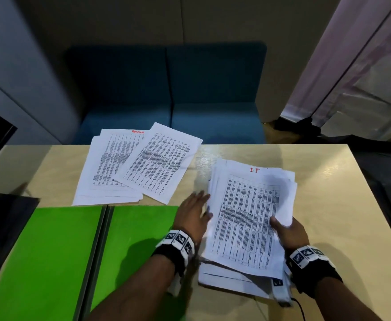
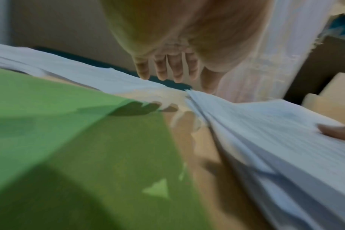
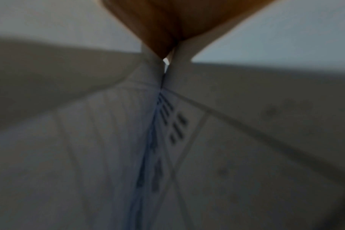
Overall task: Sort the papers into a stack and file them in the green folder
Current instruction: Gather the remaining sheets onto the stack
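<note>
Right hand [image 1: 290,232] is gripping the stack [image 1: 247,218]; left hand [image 1: 193,213], grip released, is squaring its edge; should be tapping evenly.

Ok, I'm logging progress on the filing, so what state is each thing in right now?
Green folder: open flat, nothing filed in it.
Near stack: uneven, edges not squared.
Far papers: loose, overlapping, not gathered.
Left hand: fingers straight beside the near stack's left edge.
Right hand: grips the near stack's top sheets, thumb on top.
</note>
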`<state>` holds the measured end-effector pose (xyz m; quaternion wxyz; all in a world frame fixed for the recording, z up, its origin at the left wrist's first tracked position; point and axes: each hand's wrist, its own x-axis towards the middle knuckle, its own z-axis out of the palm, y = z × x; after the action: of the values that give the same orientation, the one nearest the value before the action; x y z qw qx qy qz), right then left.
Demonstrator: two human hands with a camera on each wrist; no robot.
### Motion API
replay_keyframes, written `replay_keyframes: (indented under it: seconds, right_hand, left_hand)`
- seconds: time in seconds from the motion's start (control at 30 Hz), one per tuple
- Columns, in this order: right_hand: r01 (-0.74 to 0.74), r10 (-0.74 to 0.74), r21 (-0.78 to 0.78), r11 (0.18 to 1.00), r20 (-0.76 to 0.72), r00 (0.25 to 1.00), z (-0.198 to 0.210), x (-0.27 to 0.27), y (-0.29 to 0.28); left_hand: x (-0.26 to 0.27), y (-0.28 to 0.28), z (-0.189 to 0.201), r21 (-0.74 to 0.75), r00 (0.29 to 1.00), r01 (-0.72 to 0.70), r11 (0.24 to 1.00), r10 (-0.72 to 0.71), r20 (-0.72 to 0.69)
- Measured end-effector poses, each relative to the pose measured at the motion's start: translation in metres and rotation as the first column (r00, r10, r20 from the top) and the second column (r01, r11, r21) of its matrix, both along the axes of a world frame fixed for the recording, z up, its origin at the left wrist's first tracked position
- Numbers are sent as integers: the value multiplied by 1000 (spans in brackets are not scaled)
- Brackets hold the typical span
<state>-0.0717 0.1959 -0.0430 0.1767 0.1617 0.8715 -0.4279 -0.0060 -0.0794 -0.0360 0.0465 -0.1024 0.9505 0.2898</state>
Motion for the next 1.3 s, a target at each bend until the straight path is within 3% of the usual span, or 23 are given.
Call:
replay_keyframes:
  seconds: [0.1,0.27,0.37,0.47,0.63,0.77,0.9,1.07,1.17,1.3]
  right_hand:
    - [13,-13,27,1000,16,1000,-3,0,1]
    - [17,-17,55,998,5,1000,0,1,-3]
    - [3,-3,78,997,4,1000,5,0,-5]
    - [28,-28,74,997,2,1000,8,1,-7]
    - [29,-31,98,995,19,999,9,0,-9]
    - [22,-25,124,992,17,1000,7,-1,-10]
    - [12,-13,138,990,6,1000,7,-3,-12]
    - [18,-20,133,991,11,1000,11,-1,-15]
    - [32,-34,122,992,14,999,14,0,-17]
    - [35,-37,133,990,9,999,17,2,-17]
  left_hand:
    - [-15,-61,0,-19,979,-203,979,202,-21]
    - [-19,-159,-1,-84,850,-503,860,510,128]
    - [-13,-194,0,-186,802,-524,831,555,221]
    - [-11,-215,-4,-164,762,-577,800,600,243]
    - [-16,-224,-1,-275,785,-508,816,570,241]
    - [-19,-225,-1,-276,769,-548,789,606,205]
    - [-28,-227,-2,-233,749,-600,766,639,175]
    - [-36,-238,-5,17,692,-708,706,689,215]
    - [-37,-242,-2,45,668,-741,670,730,142]
    - [-28,-260,2,13,586,-810,587,806,81]
